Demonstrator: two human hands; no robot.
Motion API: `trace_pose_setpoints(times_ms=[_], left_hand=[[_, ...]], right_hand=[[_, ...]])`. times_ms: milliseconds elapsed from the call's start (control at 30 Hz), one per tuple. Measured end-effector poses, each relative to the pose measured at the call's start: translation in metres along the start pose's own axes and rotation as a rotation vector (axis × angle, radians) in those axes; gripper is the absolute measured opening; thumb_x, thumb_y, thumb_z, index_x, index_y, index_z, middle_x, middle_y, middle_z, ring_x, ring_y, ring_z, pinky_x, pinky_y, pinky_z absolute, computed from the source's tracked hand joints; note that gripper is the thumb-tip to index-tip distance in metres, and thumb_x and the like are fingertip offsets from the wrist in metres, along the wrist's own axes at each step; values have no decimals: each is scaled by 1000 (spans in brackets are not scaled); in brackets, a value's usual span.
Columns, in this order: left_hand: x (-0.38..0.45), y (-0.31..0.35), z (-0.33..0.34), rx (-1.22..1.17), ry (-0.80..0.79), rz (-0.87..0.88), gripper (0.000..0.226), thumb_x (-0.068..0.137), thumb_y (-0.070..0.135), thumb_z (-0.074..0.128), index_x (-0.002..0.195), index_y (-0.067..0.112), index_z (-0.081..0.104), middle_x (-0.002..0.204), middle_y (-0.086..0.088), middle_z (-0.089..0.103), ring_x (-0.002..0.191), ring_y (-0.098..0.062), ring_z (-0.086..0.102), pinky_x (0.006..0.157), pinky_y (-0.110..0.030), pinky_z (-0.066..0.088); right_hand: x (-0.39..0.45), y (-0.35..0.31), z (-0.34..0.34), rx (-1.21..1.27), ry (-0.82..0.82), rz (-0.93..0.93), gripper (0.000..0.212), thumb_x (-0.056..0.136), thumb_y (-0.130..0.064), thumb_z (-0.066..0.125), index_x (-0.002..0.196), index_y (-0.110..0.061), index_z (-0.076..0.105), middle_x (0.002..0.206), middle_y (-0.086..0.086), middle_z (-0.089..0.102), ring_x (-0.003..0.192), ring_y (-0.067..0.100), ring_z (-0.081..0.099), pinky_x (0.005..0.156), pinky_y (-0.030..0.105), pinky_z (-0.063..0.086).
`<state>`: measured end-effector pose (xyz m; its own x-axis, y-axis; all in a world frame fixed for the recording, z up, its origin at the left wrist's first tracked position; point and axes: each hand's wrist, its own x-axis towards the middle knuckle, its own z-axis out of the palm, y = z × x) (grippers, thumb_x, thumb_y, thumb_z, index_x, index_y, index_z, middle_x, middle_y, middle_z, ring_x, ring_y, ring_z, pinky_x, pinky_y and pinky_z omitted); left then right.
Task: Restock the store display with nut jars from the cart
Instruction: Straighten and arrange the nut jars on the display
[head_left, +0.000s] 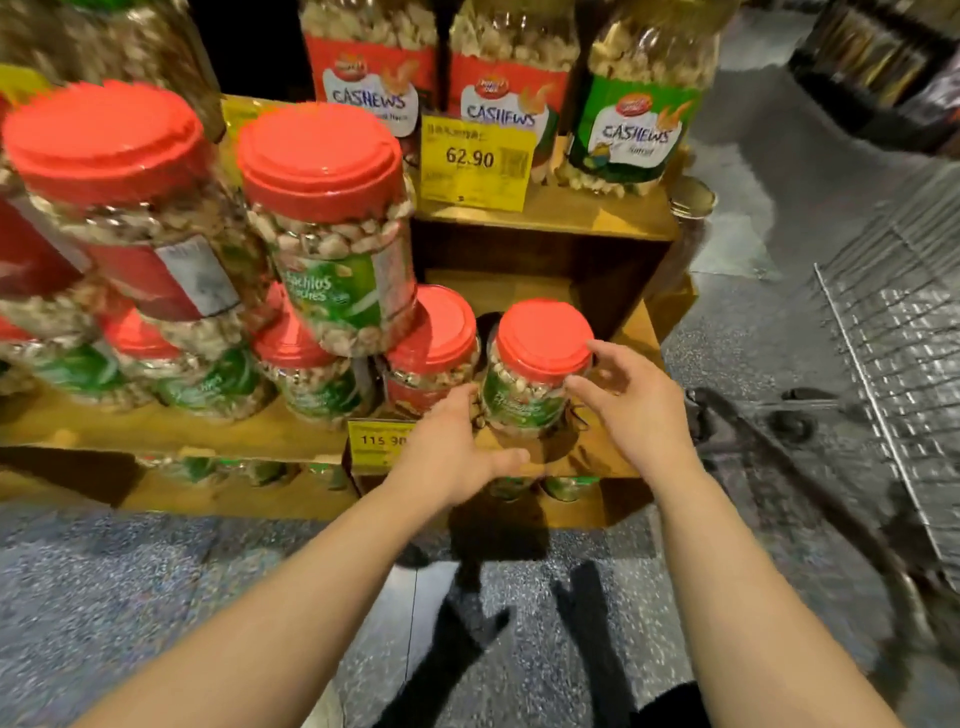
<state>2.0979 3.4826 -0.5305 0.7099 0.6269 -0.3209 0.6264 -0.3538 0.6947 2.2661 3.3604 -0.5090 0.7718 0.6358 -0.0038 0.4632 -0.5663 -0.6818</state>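
**Both hands at a pistachio jar on the lower shelf**

The left hand (457, 452) reaches to the left side of a green-labelled pistachio jar (535, 374), thumb stretched out below the jar's base and fingers going behind its side, where they are hidden; whether they press the jar cannot be told. The right hand (634, 400) is spread loosely at the jar's right side, fingers relaxed and slightly bent, fingertips at or just beside the red lid and the label, holding nothing firmly.

The jar stands upright at the right end of the wooden display shelf (623, 447), just beside a red-labelled jar (431, 358) on its left. More red-lidded jars fill the shelf to the left, some stacked in a second layer. A yellow price tag (376, 441) hangs on the shelf edge beside the left hand. Above, cashew jars (639, 104) stand on an upper shelf with another yellow tag (475, 161). The wire cart (893, 332) stands to the right on the speckled floor.
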Motion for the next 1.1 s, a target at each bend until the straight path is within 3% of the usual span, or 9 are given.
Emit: trace_pose_setpoints(times_ms=[233,367,633,733,833,967,1100], left_hand=[[30,-22,36,-43,64,71,115,76,47,86,162,18,15,161,-4,38,144,-24,40,113,-33,36],[51,-27,53,-128,59,63,126,74,47,88,164,19,4,162,-4,36,145,-24,40,111,-33,38],[77,-33,76,-342,64,101,137,66,42,94,164,29,-1,161,1,37,141,-21,44,110,-37,42],[78,-38,84,-359,84,136,140,64,39,96,164,27,-3,163,1,32,145,-21,38,116,-38,37],[81,-40,87,-380,96,147,139,66,35,95,163,25,-4,164,-1,30,147,-22,35,116,-38,34],[82,-35,92,-395,95,123,146,57,41,97,164,25,-2,162,-3,32,147,-25,35,120,-45,34],[82,-36,103,-384,95,143,148,32,60,90,157,42,11,150,-1,48,135,-24,50,112,-48,44]], right_hand=[[5,37,27,136,15,-12,69,89,-50,73,150,-39,43,141,-3,57,126,14,55,100,30,43],[11,41,41,227,23,-4,75,92,-64,59,156,-43,28,150,-5,49,136,15,48,110,39,43],[21,45,51,254,50,-55,70,94,-61,59,154,-40,31,144,-12,51,122,4,49,95,27,41],[24,49,55,274,62,-59,70,90,-66,60,151,-44,32,142,-12,54,127,10,54,102,36,49],[26,51,57,279,56,-58,77,83,-76,60,149,-48,31,139,-9,58,124,14,58,99,51,54],[28,46,55,294,61,-48,79,82,-77,59,149,-43,34,133,-11,58,120,14,60,95,53,56],[33,44,50,326,32,-4,78,82,-76,60,147,-42,35,132,-9,54,122,15,58,94,51,57]])
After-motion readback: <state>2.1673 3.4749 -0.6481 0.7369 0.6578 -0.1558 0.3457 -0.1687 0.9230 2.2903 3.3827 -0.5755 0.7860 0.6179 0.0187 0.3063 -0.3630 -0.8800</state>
